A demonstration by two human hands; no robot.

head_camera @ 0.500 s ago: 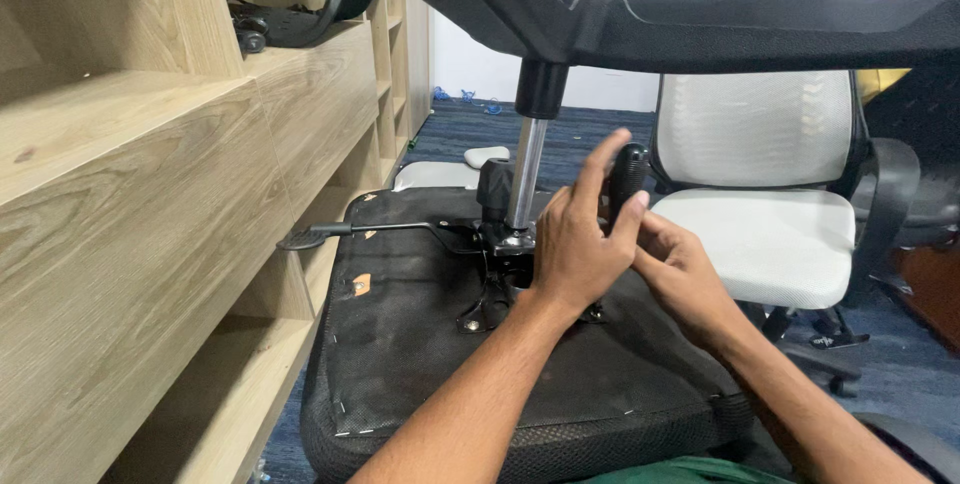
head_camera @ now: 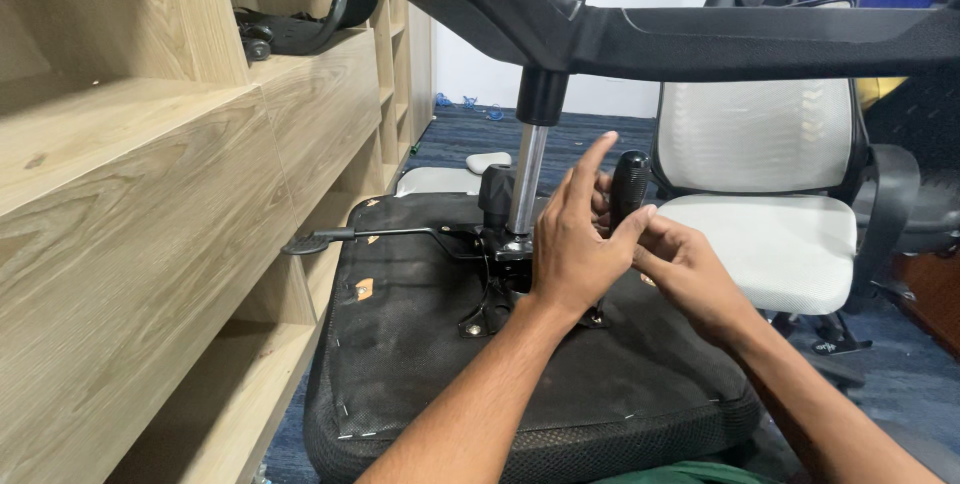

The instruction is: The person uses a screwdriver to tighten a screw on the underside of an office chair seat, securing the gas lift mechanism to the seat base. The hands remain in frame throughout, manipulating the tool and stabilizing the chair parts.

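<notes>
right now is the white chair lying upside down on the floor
No, the white chair stands upright behind the hands, while the black seat in front of it is the one turned underside up.

Both forearms extended forward; the left hand stood raised, index finger upright, meeting the right hand with fingers curled.

Single head-worn view, looking down and forward, close over an upturned chair seat, shelving at left
</notes>
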